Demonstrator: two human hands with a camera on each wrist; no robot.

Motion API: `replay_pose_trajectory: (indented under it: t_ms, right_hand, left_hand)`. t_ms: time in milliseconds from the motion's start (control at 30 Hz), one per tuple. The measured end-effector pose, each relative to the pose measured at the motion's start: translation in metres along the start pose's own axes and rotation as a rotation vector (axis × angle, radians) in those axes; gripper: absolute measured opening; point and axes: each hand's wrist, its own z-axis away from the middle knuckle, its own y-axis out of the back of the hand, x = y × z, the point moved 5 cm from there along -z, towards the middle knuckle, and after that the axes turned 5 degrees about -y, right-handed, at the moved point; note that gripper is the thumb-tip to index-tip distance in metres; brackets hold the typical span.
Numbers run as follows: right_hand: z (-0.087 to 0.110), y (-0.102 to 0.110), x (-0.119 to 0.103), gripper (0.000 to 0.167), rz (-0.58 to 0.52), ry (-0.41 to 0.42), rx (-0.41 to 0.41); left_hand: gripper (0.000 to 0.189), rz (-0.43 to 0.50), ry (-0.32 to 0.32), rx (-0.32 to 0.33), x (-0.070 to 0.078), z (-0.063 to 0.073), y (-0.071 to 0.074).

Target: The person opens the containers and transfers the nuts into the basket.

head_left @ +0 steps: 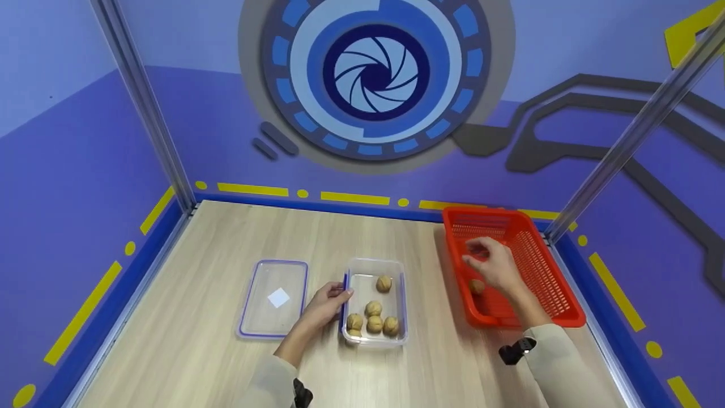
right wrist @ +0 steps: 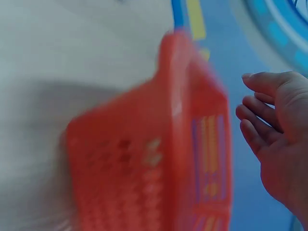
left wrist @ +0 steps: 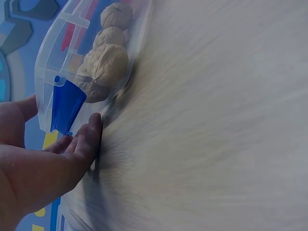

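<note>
A clear plastic food container [head_left: 376, 266] with several walnuts [head_left: 374, 324] in it sits mid-table. My left hand [head_left: 327, 306] grips its left side, the thumb over the rim and the fingers along the outer wall. In the left wrist view a blue locking flap [left wrist: 66, 107] hangs from the container beside that hand. My right hand [head_left: 491, 265] is over the red plastic basket [head_left: 461, 272], fingers loosely bent and nothing between them. One walnut [head_left: 477, 287] lies in the basket, below the hand. The right wrist view has the hand [right wrist: 284, 130] beyond the basket's rim.
The container's clear lid [head_left: 273, 311], edged in blue with a white square on it, lies flat to the left. Printed walls border the wooden table [head_left: 187, 317], with metal posts [head_left: 147, 107] at the corners.
</note>
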Motion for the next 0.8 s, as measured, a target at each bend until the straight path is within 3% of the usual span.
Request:
replay_pose_trajectory:
  t_ms: [233,433,567,800]
  right_hand:
    - [-0.002,-0.019,-0.056,0.035,-0.062,0.164,-0.006]
    - [0.002,-0.048,-0.089,0.034,-0.113,0.285,-0.037]
    - [0.006,-0.075,-0.1,0.032,-0.095,0.367,-0.069]
    - [0.009,-0.12,-0.098,0.031,-0.002,0.348,-0.137]
  left_hand:
    - [0.057,0.002,-0.011,0.002,0.001,-0.001,-0.001]
    - [0.059,0.011,-0.012,0.002,0.001,-0.001,0.0]
    - [0.056,0.014,-0.016,0.001,0.001,-0.002,0.001]
    - [0.059,0.021,-0.004,-0.006,-0.002,-0.001,0.001]
